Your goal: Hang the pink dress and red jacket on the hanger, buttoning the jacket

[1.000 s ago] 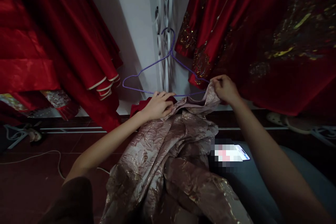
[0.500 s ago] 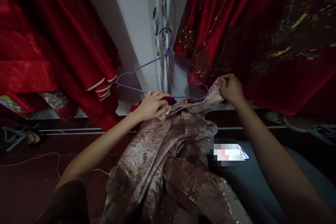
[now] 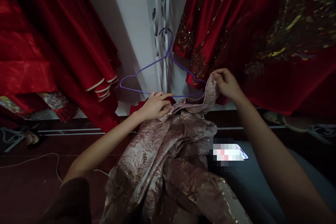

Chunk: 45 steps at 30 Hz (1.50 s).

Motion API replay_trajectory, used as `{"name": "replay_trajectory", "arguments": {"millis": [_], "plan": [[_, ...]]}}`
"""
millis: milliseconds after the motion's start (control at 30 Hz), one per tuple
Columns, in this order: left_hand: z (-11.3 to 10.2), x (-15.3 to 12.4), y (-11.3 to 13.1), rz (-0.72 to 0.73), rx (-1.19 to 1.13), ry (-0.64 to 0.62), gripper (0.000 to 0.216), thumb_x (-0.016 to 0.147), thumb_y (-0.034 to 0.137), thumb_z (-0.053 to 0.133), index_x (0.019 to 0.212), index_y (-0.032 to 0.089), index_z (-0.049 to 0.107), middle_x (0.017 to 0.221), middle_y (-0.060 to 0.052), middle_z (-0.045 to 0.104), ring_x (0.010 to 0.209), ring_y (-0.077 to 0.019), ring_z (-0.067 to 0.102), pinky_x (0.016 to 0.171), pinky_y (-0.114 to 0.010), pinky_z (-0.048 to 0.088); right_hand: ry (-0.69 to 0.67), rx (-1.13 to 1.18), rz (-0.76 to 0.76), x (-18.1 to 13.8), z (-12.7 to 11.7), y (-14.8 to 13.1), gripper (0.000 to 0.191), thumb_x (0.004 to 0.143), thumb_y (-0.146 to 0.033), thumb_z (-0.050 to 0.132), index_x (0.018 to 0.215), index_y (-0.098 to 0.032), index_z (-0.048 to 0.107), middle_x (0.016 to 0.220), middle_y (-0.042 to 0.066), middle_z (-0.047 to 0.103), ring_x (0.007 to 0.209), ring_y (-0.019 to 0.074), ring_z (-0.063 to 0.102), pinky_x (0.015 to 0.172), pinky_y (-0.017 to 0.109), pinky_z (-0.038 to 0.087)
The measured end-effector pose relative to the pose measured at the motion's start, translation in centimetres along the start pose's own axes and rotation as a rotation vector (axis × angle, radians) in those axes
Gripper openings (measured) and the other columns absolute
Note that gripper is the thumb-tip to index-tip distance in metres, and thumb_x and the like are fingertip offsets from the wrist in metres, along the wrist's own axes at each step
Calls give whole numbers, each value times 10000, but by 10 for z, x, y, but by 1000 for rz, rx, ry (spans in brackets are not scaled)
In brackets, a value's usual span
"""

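Note:
A dusty-pink brocade garment (image 3: 154,147) with glinting gold threads hangs down in folds at the centre. My left hand (image 3: 156,106) pinches its upper edge between thumb and fingers, close to the bottom bar of a purple clothes hanger (image 3: 149,65). On the other side, my right hand (image 3: 228,84) grips a raised corner of the same edge, stretching it up over the hanger's right end, which the cloth partly hides. The hanger's hook is caught on a white metal rack (image 3: 166,10).
Red garments hang on the left (image 3: 89,52), and sequined red garments (image 3: 204,42) hang on the right. A lit phone (image 3: 241,152), partly blurred out, lies on a blue-grey surface (image 3: 265,178) beside the garment. A thin white cable (image 3: 56,161) runs over the dark red floor (image 3: 28,185).
My right hand has moved slightly left and up, bringing the garment's corner over the hanger's right end. The hanger has shifted a little; my left hand has hardly moved.

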<state>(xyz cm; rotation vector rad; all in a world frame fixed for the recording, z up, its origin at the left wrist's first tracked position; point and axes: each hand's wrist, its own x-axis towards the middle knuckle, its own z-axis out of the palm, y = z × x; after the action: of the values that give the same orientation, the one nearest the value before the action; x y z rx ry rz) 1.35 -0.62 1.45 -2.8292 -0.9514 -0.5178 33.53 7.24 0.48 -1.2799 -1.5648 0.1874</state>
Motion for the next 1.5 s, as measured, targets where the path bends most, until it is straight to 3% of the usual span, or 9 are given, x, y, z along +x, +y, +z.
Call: {"name": "replay_trajectory", "arguments": {"millis": [300,567,1100,1333,1500], "plan": [[-19,-14,-10,-24,-63,-15,330,906,353,382,831,195,662,1292,-24,548,985,-208,498,820,-372,311,9,-198,48,-6,-14,13,93,832,-211,462,889,-200,535,899,87,633,767,178,547,709,301,409],[-20,-8,-11,-17,-106,-30,293,894,328,405,842,199,663,1279,-20,559,1011,-200,512,829,-362,308,-30,-64,35,-3,-8,9,78,836,-225,471,876,-197,533,842,58,611,736,162,535,676,282,416],[-24,-11,-13,-25,-83,-32,320,898,338,399,812,186,668,1261,-38,572,1007,-212,515,837,-376,305,-2,-93,24,1,-17,12,86,831,-263,473,883,-226,531,888,87,628,754,193,544,691,319,425],[-18,-2,-8,-13,-148,-26,291,897,324,408,815,202,659,1276,-12,559,1026,-202,520,852,-367,333,-26,-117,-9,4,-9,-5,130,839,-283,461,913,-217,545,897,81,643,739,182,548,673,299,429],[1,14,-9,-15,-182,12,267,894,325,416,895,216,659,1259,-13,570,1092,-199,511,878,-352,356,-43,-221,-113,9,0,-31,154,859,-272,455,949,-206,561,950,84,665,787,188,589,707,291,432]]}}
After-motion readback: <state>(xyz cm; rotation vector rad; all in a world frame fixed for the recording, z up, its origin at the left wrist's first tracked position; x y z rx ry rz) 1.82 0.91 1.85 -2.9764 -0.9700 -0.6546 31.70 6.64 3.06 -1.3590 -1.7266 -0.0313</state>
